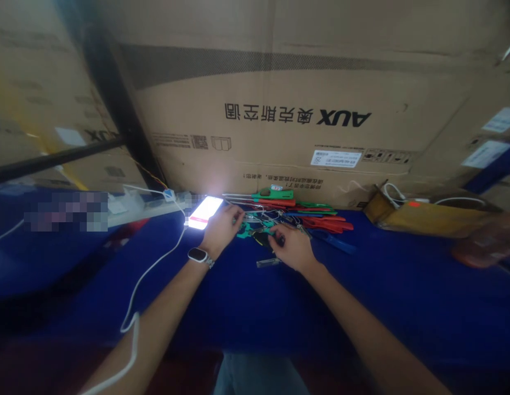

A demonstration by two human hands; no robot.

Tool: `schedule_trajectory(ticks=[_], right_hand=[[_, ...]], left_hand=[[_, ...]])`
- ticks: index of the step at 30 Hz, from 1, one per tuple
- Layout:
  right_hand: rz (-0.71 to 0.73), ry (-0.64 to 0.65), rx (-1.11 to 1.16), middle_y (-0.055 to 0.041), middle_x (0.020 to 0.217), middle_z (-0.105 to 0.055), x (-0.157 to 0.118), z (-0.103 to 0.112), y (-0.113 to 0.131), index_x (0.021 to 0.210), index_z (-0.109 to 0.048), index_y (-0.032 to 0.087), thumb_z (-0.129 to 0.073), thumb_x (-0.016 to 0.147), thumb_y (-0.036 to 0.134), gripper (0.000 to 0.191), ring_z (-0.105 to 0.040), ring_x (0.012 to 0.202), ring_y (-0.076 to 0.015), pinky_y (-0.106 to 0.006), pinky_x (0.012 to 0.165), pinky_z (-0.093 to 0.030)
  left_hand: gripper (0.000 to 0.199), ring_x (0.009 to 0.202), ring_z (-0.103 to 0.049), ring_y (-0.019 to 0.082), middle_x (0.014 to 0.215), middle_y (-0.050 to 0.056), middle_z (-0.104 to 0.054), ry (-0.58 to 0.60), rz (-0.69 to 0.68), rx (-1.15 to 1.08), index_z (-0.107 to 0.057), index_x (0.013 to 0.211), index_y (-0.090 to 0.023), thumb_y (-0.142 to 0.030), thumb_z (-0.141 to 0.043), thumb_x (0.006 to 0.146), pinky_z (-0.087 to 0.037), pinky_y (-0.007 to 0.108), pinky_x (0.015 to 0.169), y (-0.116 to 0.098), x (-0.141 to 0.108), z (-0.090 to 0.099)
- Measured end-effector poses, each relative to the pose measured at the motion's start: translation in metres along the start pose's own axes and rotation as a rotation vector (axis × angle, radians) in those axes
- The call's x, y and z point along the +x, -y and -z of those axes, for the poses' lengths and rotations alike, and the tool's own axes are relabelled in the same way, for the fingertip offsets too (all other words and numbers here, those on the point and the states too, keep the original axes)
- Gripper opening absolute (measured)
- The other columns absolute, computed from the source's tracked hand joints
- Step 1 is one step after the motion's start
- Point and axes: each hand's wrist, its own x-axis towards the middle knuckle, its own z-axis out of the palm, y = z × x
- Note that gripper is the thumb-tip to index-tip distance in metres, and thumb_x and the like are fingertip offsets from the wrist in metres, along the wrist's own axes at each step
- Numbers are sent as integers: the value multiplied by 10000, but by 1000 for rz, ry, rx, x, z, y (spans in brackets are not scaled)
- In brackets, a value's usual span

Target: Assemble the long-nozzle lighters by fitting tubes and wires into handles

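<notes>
My left hand (222, 226), with a watch (198, 255) on its wrist, is at the left edge of a pile of parts, beside a brightly lit phone (205, 213). Its fingers are curled, and what they hold, if anything, is too small to name. My right hand (292, 245) has thumb and fingers bent together at the pile's front; its grip is unclear too. Between the hands lie teal parts (244, 230) and thin wires. Behind them are a green lighter-like tool (275, 194) and several red handles (329, 224). A small clear piece (268, 263) lies in front.
A large cardboard box (271, 148) stands behind the blue table (255, 312). At the right is an open carton (419, 216) with a white cable. A white cable (146, 274) runs from the phone across my left forearm. A blue piece (333, 240) lies right of the pile.
</notes>
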Motion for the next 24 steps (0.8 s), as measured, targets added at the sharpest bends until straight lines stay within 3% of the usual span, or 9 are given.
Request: schedule_trajectory(ticks=[6, 10, 13, 16, 19, 21, 24], right_hand=[[-73, 16, -7, 21, 904, -763, 42, -3, 13, 927, -710, 296, -594, 858, 334, 141, -708, 831, -211, -285, 684, -486], [-85, 87, -37, 5, 895, -772, 74, -7, 31, 874, -718, 280, -585, 848, 296, 137, -716, 862, -237, -312, 713, -500], [-80, 66, -25, 11, 939, -775, 68, -7, 28, 899, -714, 283, -571, 861, 293, 149, -719, 882, -226, -309, 734, -506], [-118, 42, -7, 30, 949, -773, 44, -3, 8, 932, -712, 300, -581, 853, 299, 153, -720, 880, -223, -310, 727, -510], [-186, 16, 7, 26, 959, -769, 25, 2, -10, 940, -713, 301, -578, 861, 295, 157, -716, 880, -211, -301, 722, -511], [-185, 16, 7, 24, 967, -769, 24, 4, -13, 943, -715, 300, -574, 867, 297, 161, -714, 886, -207, -299, 727, -509], [-161, 41, 6, 29, 975, -773, 34, 2, -5, 951, -719, 304, -586, 861, 317, 161, -715, 915, -217, -303, 737, -503]], left_hand=[[222, 572, -583, 157, 688, 2, -678, -31, 160, -173, -675, 856, -214, -377, -549, 939, -408, 271, 549, 20, -9, 0], [259, 564, -573, 153, 670, -1, -664, -2, 177, -240, -676, 843, -204, -404, -542, 941, -401, 270, 551, 25, -13, 3], [240, 589, -587, 156, 681, -2, -662, 50, 124, -275, -668, 835, -204, -373, -538, 945, -416, 274, 566, 19, -14, 1], [206, 643, -606, 172, 701, 1, -661, 75, 42, -253, -665, 857, -210, -343, -538, 951, -452, 290, 607, 11, -12, -7], [162, 817, -634, 226, 834, 48, -698, 78, -40, -144, -670, 906, -201, -266, -529, 951, -504, 348, 733, 9, -2, -13], [197, 999, -612, 280, 1035, 123, -701, 65, -97, -6, -679, 1004, -161, -161, -495, 933, -499, 412, 869, 10, 10, -14], [457, 1218, -529, 316, 1355, 162, -606, 161, -180, 180, -650, 1191, -139, 27, -451, 815, -442, 461, 974, 12, 29, -11]])
